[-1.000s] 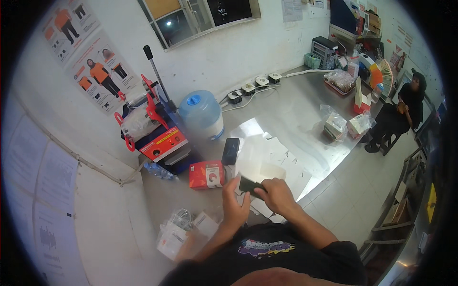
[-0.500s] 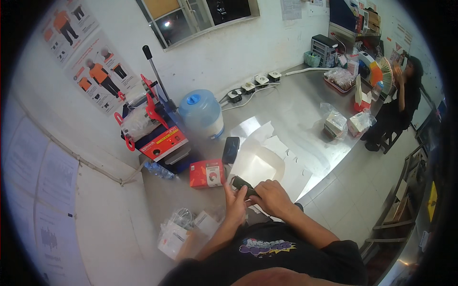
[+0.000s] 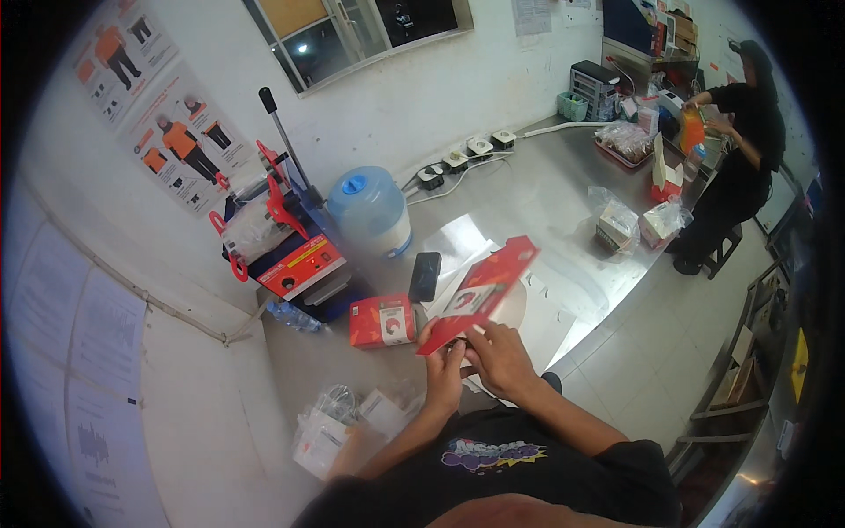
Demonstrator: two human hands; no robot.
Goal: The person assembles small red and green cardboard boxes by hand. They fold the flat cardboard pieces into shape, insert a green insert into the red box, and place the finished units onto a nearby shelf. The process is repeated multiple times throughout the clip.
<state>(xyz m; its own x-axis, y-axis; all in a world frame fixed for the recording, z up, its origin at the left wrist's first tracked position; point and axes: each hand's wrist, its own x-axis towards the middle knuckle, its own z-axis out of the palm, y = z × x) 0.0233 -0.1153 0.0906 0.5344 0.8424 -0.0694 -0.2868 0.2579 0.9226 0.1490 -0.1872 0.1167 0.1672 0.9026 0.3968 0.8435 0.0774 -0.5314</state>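
Note:
Both hands grip the near end of a red printed cardboard box piece (image 3: 480, 295), its red outer side showing and its far end tilted up over the steel table. My left hand (image 3: 445, 380) is closed on its lower left end, thumb near the edge. Close by, my right hand (image 3: 505, 361) has its fingers curled at the lower right edge. What lies between the fingertips is partly hidden. Under and behind the piece are flat white cardboard sheets (image 3: 553, 319). A folded red box (image 3: 382, 320) sits left of my hands, with a black phone (image 3: 426, 276) just beyond it.
A heat press (image 3: 299, 255) and a blue water jug (image 3: 370, 211) stand at the back left. Plugs with cables (image 3: 455, 161) run along the wall. Bagged boxes (image 3: 616, 227) lie at the right. A co-worker (image 3: 739, 141) stands beyond. Bagged white boxes (image 3: 321, 440) lie near left.
The cardboard piece has swung up, so its red printed side now shows instead of its white inside. My hands stay near the same place. The co-worker has risen from a stool.

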